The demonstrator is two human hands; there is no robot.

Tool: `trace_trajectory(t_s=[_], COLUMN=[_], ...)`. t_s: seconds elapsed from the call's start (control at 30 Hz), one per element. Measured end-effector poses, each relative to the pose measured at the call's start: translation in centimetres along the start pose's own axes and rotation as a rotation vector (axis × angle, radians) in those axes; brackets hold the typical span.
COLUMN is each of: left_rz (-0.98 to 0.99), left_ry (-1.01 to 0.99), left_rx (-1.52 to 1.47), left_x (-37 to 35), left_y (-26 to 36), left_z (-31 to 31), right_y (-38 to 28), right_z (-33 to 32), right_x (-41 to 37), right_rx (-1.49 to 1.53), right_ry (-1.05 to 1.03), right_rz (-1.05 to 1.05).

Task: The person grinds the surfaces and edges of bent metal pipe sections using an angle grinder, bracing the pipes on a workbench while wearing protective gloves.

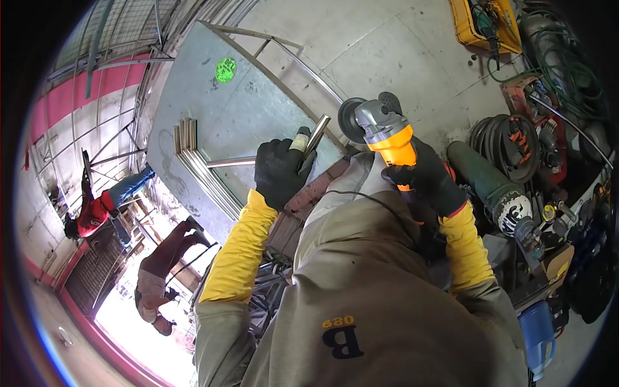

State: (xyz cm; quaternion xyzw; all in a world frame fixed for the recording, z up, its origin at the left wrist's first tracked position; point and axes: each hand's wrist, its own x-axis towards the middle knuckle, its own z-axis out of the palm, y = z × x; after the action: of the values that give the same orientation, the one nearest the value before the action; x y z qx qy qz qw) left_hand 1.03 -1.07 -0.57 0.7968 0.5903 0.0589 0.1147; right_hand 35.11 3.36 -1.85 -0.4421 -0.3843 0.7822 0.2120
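Observation:
My left hand [280, 169], in a black glove, is closed around a shiny metal tube [318, 133] over the corner of a grey metal-topped table [258, 97]. A second thin tube [231, 162] runs leftward from that hand; whether the two join is hidden by the glove. My right hand [429, 177], also gloved in black, grips an orange and grey angle grinder [392, 143] by its body. The grinder's disc [351, 120] faces the table's edge, a little right of the tube end and apart from it. Whether the disc is spinning cannot be told.
Several metal tubes [209, 184] lie bundled on the table. To my right are a green gas cylinder [483, 174], coiled hoses [506, 145], a yellow crate [487, 26] and a blue jug [536, 335]. Two people, one in red [93, 216], one in grey [151, 293], are at the left.

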Motion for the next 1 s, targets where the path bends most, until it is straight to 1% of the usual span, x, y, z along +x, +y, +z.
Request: trace_trajectory(t_s=[0.13,0.2,0.23,0.3,0.43,0.5,0.6,0.67,0.73,0.8,0.93,1.0], left_rz=[0.024,0.026,0.02,0.013,0.022,0.017,0.006,0.025,0.017,0.009,0.0,0.006], left_ry=[0.033,0.033,0.04,0.049,0.044,0.028,0.015,0.053,0.036,0.022,0.023,0.034], left_rx=[-0.004,0.007,0.012,0.02,0.011,0.009,0.0,0.004,0.008,0.012,-0.002,0.006], left_x=[-0.2,-0.2,-0.1,-0.2,-0.2,-0.2,0.0,0.0,0.0,0.1,-0.1,-0.2], left_y=[0.0,0.1,0.3,0.3,0.2,0.3,0.2,0.2,0.4,0.5,0.1,0.0], left_z=[0.3,0.2,0.2,0.3,0.4,0.2,0.2,0.2,0.1,0.2,0.5,0.7], right_y=[-1.0,-1.7,-1.6,-1.3,-0.9,-0.8,0.2,-0.1,-0.6,-0.9,-0.4,-0.3], right_z=[1.1,1.5,1.5,1.6,2.1,2.2,2.2,2.0,2.2,2.5,3.0,2.6], right_x=[-0.1,-0.2,-0.1,0.3,0.4,0.0,-0.4,-0.4,-0.5,-0.2,-0.4,-0.6], right_rx=[0.078,0.207,0.207,0.091,0.127,0.19,0.142,0.13,0.123,0.157,0.149,0.033], right_ry=[-0.026,-0.048,-0.048,-0.054,-0.051,-0.04,0.018,0.01,0.009,-0.028,-0.014,-0.018], right_rz=[-0.014,0.092,0.091,0.068,0.035,0.075,0.072,0.079,0.086,0.018,-0.016,0.015])
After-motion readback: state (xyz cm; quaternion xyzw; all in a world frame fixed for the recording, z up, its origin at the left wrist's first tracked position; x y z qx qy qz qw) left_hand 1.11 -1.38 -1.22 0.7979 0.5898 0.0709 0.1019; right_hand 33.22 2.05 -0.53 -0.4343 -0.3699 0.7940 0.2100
